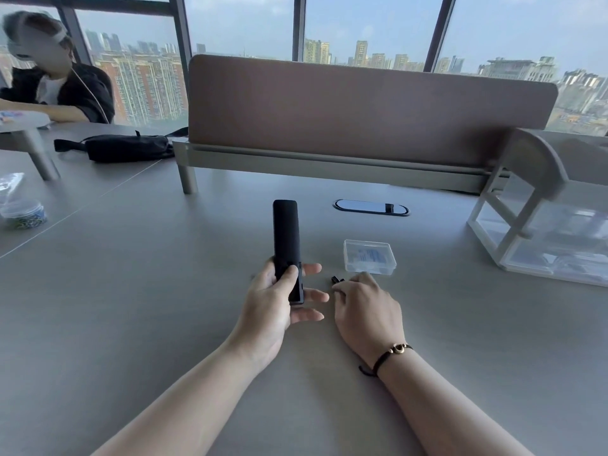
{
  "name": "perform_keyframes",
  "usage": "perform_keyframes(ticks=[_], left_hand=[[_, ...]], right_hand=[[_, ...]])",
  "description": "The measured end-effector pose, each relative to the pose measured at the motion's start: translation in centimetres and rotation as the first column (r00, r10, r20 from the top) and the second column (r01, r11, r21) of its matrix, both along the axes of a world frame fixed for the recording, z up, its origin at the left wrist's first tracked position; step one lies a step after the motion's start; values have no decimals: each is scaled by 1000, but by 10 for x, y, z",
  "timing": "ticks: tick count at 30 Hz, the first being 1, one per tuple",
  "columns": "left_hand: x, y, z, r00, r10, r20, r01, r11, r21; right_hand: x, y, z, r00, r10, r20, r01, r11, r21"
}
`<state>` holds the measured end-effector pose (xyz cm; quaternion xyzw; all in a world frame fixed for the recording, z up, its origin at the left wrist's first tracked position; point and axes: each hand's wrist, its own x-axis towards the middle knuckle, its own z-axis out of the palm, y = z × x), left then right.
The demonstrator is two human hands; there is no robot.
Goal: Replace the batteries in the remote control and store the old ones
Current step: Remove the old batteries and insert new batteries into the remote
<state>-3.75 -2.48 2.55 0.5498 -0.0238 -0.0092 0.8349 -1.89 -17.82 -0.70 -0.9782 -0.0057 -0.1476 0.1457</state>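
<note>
remote control (287,245), long and black, is held up over the middle of the grey desk (131,307). left hand (279,297) grips its low end, thumb on top. right hand (365,307) rests on the desk just beside it, fingers curled on a small dark thing (338,279), too small to tell. clear box (368,257) sits near, toward the far edge.

Left hand (279,301) gripping, thumb on top; right hand (365,307) palm-down, curled.
</note>
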Motion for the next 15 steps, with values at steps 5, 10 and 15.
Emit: perform_keyframes(ticks=[5,10,15], left_hand=[[-5,-3,-2,988,-133,-78,135,991,11],[-6,-8,-7,973,-198,-118,204,978,43],[-7,-9,-7,962,-237,-133,243,970,27]], right_hand=[[-16,-34,1,998,19,-62,-6,981,196],[-15,-56,11,989,60,-136,-1,916,400],[-14,-56,14,978,99,-185,-22,925,379]])
